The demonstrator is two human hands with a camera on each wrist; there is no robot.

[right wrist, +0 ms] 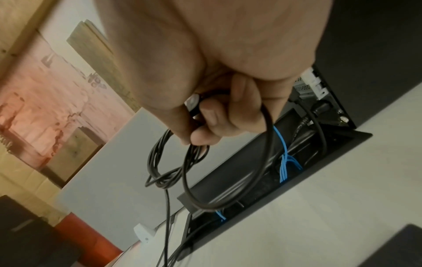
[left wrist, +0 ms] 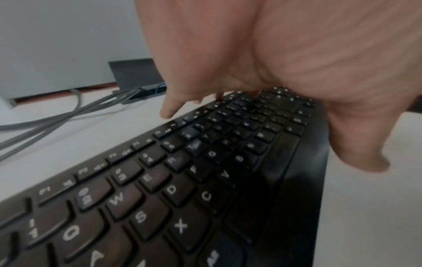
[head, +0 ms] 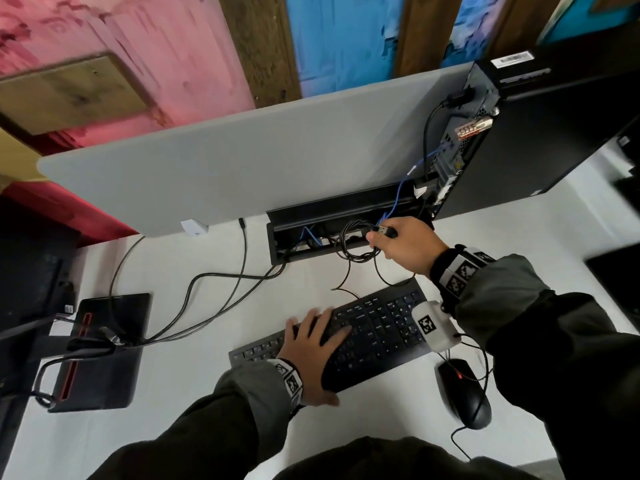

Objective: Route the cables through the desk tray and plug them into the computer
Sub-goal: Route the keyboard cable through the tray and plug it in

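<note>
My right hand (head: 398, 242) grips the USB plug (head: 386, 231) and a coiled bundle of black keyboard cable (head: 356, 242) just above the open black desk tray (head: 346, 209). In the right wrist view the fingers (right wrist: 217, 115) curl round the plug (right wrist: 193, 102) and the cable loops (right wrist: 173, 162) hang over the tray (right wrist: 308, 144). My left hand (head: 317, 344) lies flat with spread fingers on the black keyboard (head: 377, 327), also seen as keyboard (left wrist: 205, 162) under the palm (left wrist: 297, 63). The black computer tower (head: 540, 133) stands at the right with its rear ports facing the tray.
A blue network cable (head: 401, 188) and black cables run from the tray to the tower. More cables (head: 214, 299) lead left to a monitor stand base (head: 104, 348). A black mouse (head: 464, 393) lies right of the keyboard. A grey divider panel (head: 242, 154) backs the desk.
</note>
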